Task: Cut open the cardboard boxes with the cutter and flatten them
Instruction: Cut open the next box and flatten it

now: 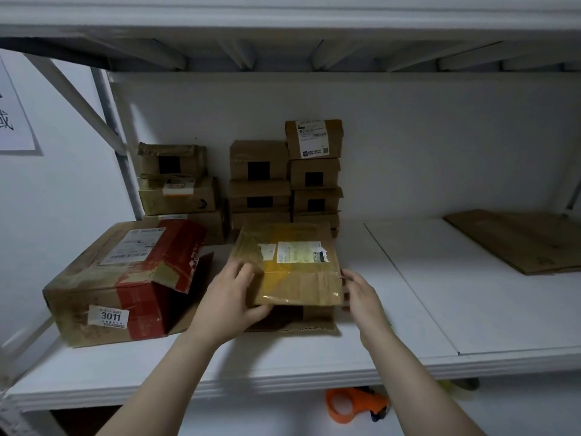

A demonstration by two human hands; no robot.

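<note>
On the shelf [283,357], both hands [229,297] [364,297] grip a taped box [298,278] — red-taped carton [125,278] just left, stacks [259,162] behind.

Legible: "3011", black digits on a white sticker [108,316] on the near face of the large box [94,287], left side of the shelf. Small print beneath is unreadable. Wall sheet [12,121], far left: part of one large dark character, cut off at the frame edge. Shipping labels on the large box, the taped box [298,278] and the far top box [314,138] are too blurred to read.
</note>
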